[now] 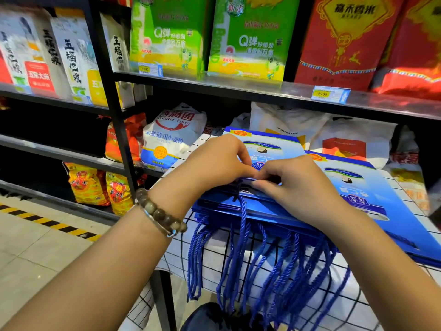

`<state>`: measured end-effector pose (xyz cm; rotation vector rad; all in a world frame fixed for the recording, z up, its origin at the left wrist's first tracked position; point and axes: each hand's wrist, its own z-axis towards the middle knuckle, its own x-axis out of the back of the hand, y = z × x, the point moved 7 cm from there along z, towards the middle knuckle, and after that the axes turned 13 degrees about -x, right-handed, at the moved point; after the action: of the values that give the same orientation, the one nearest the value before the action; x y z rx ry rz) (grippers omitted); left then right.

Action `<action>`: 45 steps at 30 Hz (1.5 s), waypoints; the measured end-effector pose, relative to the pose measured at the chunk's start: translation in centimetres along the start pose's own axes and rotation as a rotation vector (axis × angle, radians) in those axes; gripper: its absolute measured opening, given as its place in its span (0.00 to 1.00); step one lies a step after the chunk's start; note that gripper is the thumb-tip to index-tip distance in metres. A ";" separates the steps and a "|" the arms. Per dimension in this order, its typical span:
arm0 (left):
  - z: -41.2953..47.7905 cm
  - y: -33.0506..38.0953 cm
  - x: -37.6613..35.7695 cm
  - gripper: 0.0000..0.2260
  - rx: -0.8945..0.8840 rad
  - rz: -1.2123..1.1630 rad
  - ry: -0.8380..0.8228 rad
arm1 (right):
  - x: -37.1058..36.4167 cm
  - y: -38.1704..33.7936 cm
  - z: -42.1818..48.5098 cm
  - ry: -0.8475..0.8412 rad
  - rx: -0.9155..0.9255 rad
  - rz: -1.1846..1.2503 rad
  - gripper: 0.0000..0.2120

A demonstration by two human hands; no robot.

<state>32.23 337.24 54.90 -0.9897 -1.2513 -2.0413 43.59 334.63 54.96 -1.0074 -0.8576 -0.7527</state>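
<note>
Head view: the left hand and right hand meet fingertip to fingertip, both pinching the rim of the top of the blue bags. These lie stacked flat on the checked cloth, with their rope handles hanging over its front edge.

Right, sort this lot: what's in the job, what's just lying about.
Job: left hand, right hand, both pinching the top edge of the bags; handles.
Lying about: flour, green packs, red packs, price tag.
</note>
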 end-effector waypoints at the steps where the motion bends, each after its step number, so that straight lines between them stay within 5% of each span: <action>1: 0.1 0.0 -0.3 0.06 0.001 -0.051 -0.019 | -0.1 0.0 0.0 -0.008 -0.002 -0.007 0.05; 8: 0.9 -2.7 1.1 0.10 0.069 -0.192 0.261 | -0.3 -0.9 -0.7 -0.079 0.036 -0.110 0.08; 11: 0.4 -2.8 -0.1 0.07 0.108 -0.420 0.218 | -0.4 -2.3 -0.8 -0.074 0.054 -0.173 0.21; 14: 0.4 -3.1 0.8 0.07 0.076 -0.214 0.324 | -1.8 -4.0 -0.6 -0.090 0.125 -0.326 0.29; 20: -1.3 -2.1 3.4 0.08 -0.071 -0.121 0.544 | -1.3 -6.5 -1.5 -0.046 0.193 -0.345 0.21; 24: -3.4 -1.7 5.8 0.09 -0.188 -0.453 0.835 | 0.9 -6.3 -0.9 0.042 0.142 -0.235 0.18; 26: -4.8 -1.2 6.7 0.08 -0.199 -0.535 0.971 | 3.1 -5.4 0.2 0.213 0.081 -0.096 0.20; 28: -5.0 0.0 6.2 0.06 -0.217 -0.607 0.898 | 6.1 -4.5 0.8 0.429 0.020 0.118 0.24; 30: -3.9 2.5 3.9 0.05 -0.271 -0.634 0.582 | 9.2 -4.0 0.5 0.653 0.034 0.357 0.25; 32: -3.2 4.9 1.8 0.19 -0.330 -0.509 0.327 | 11.6 -3.3 0.3 0.842 0.014 0.504 0.23; 34: -2.8 6.5 1.4 0.32 -0.386 -0.335 0.293 | 13.0 -1.9 0.2 0.928 -0.015 0.782 0.21; 37: -2.1 7.5 2.4 0.41 -0.416 0.025 0.317 | 13.1 0.3 0.5 0.804 -0.128 1.082 0.17; 41: -1.5 5.8 3.0 0.32 -0.439 0.347 0.278 | 8.8 2.8 0.2 0.532 -0.320 1.264 0.13; 45: -1.5 3.1 -0.9 0.26 -0.401 0.296 -0.114 | 4.9 4.8 -0.6 0.279 -0.463 1.298 0.10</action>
<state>34.62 334.68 55.33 -1.3990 -0.7010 -2.0572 50.15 335.05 57.15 -1.5334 0.3140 0.0684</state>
